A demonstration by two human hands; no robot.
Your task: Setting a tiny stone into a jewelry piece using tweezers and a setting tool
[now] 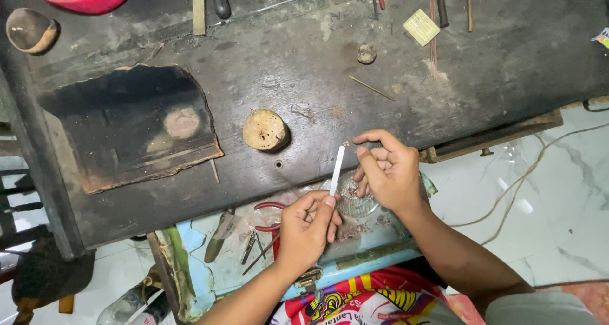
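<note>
White stick (337,169), thin, pinched at its lower end by left hand (307,226), fingers closed round it; upper tip carries something tiny, tilted over table (304,58) edge. Right hand (388,171) just beside the stick, fingers curled, thumb and forefinger loosely apart, holding nothing visible. Below the hands: clear glass dish (355,201) in open drawer (266,261), red-handled pliers (266,226). Farther out: round cork-like block (264,129), scorched board (130,125).

single head view, looking steeply down, close over dark workbench (317,58)

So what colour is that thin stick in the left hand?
White; the stick shows plainly in the head view.
</note>
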